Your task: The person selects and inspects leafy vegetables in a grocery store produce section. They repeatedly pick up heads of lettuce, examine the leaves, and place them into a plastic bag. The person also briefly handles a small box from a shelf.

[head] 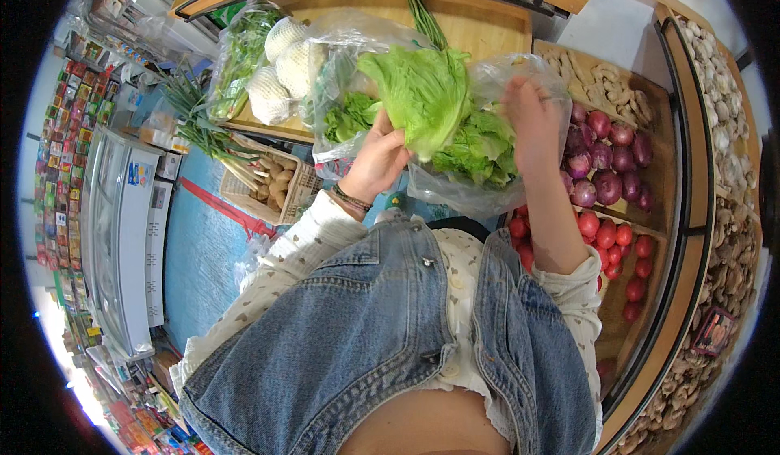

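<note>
A large pale-green lettuce leaf (423, 92) is pinched at its lower edge by my left hand (381, 156). Below and to the right of it, more lettuce (481, 147) lies in an opened clear plastic bag (469, 194). My right hand (529, 114) is at this bag's right side, fingers curled and blurred; whether it grips the plastic is unclear. Left of the raised leaf, another clear bag (359, 25) holds darker leafy greens (353, 117).
Net-wrapped white produce (286, 59) and bagged greens (234, 59) sit left on the wooden shelf (487, 25). Red onions (603, 156), tomatoes (609, 242) and ginger (609, 83) fill bins at right. Lower left, scallions (201, 120) overhang a basket (292, 196) of potatoes (277, 181).
</note>
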{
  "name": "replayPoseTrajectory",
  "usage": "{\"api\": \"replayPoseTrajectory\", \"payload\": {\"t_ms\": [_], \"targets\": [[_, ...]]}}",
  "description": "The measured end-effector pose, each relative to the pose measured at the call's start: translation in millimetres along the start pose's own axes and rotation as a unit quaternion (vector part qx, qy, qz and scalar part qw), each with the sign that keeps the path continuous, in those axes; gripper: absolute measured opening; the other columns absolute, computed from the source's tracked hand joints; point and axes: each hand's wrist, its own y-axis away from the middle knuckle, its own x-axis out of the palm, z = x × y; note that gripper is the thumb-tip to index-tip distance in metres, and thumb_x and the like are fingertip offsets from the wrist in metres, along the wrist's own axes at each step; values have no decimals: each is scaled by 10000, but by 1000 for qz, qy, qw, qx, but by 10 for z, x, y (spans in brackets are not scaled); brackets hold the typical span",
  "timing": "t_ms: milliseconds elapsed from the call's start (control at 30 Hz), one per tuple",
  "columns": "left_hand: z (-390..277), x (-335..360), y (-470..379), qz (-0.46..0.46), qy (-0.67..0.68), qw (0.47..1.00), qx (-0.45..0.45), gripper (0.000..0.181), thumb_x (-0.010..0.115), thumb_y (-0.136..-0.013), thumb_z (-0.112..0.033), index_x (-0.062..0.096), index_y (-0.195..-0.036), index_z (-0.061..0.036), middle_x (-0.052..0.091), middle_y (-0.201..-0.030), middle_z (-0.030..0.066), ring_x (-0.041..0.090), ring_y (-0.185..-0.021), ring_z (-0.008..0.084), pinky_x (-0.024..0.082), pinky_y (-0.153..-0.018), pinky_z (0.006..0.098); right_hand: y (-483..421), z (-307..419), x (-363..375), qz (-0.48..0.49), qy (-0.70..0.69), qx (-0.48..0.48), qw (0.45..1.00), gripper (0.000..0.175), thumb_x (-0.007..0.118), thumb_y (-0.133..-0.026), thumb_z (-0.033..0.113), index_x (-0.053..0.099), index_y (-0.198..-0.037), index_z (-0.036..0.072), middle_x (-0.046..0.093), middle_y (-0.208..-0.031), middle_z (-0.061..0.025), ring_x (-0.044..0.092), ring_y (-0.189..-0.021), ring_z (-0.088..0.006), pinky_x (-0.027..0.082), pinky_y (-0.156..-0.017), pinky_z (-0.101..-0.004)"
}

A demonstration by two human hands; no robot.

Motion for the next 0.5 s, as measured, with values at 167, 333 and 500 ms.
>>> {"api": "replayPoseTrajectory", "payload": {"t_ms": [167, 333, 500], "targets": [[-4, 73, -59, -46, -167, 968, 184, 609, 560, -790, 94, 289, -1306, -83, 409, -1305, 79, 424, -1222, 207, 363, -1017, 369, 310, -243, 215, 120, 92, 49, 987, 390, 604, -869, 207, 485, -1187, 15, 559, -1151, -83, 535, -1013, -157, 462, -826, -302], [13, -46, -26, -22, -335, 908, 249, 744, 680, -735, 56, 248, -1328, -70, 412, -1283, 101, 435, -1186, 206, 389, -991, 356, 322, -378, 311, 119, 90, 20, 989, 449, 620, -834, 91, 436, -1235, 7, 559, -1172, -103, 535, -1032, -155, 449, -859, -294], [-105, -136, -4, -52, -331, 923, 189, 737, 653, -747, 102, 260, -1343, -82, 433, -1270, 97, 467, -1162, 211, 415, -980, 359, 353, -647, 44, 123, 511, -257, 811, 416, 610, -816, 27, 468, -1206, 7, 568, -1157, -95, 551, -1024, -176, 458, -839, -285]]}}
